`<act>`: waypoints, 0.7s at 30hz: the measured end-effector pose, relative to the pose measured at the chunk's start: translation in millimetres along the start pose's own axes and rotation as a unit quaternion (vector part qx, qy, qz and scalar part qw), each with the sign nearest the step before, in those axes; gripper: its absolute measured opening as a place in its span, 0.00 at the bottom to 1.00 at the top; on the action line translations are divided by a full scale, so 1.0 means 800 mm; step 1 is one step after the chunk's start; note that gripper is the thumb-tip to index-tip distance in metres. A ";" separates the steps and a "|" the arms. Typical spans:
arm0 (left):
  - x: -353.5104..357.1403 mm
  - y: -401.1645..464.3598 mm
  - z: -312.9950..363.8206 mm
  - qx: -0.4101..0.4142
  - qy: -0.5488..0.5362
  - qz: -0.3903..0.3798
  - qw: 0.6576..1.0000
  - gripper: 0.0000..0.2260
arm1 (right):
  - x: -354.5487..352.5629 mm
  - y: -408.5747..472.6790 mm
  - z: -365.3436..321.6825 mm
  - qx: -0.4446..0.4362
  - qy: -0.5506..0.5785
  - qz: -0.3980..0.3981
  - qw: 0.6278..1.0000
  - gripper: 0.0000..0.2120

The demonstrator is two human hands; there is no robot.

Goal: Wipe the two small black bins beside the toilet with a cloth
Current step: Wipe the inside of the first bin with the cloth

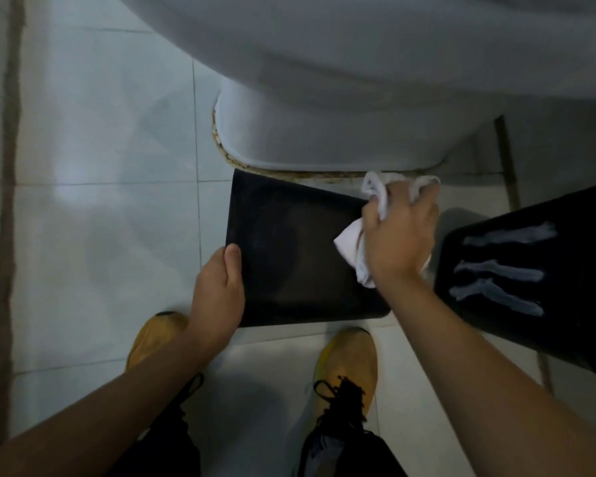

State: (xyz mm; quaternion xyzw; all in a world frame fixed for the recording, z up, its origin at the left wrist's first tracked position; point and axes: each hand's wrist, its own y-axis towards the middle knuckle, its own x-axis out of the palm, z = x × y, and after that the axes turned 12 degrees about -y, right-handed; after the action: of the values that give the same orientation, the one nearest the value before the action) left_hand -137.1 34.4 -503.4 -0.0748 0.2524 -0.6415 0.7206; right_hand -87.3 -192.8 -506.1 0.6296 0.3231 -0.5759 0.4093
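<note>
A small black bin (289,249) lies tipped on the tiled floor just in front of the toilet base (324,132), its flat side facing up. My left hand (217,290) grips its left edge, thumb on top. My right hand (399,232) grips a crumpled white cloth (350,249) and presses it against the bin's right edge. A second black bin (537,270) stands at the right, marked with three whitish streaks.
The white toilet bowl (393,46) overhangs the top of the view. My two yellow shoes (350,366) stand on the pale floor tiles (100,201) just below the bin. A brown grout line (9,201) runs down the far left.
</note>
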 end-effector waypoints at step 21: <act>-0.011 0.009 -0.016 0.056 -0.016 -0.029 0.998 0.13 | -0.026 -0.120 -0.094 -0.341 0.046 0.006 0.939 0.18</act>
State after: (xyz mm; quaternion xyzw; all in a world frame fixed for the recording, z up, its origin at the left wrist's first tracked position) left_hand -137.0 47.2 -515.2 -0.0516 0.2026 -0.6742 0.7083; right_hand -139.6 -80.7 -499.3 0.4797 0.5148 -0.3991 0.5879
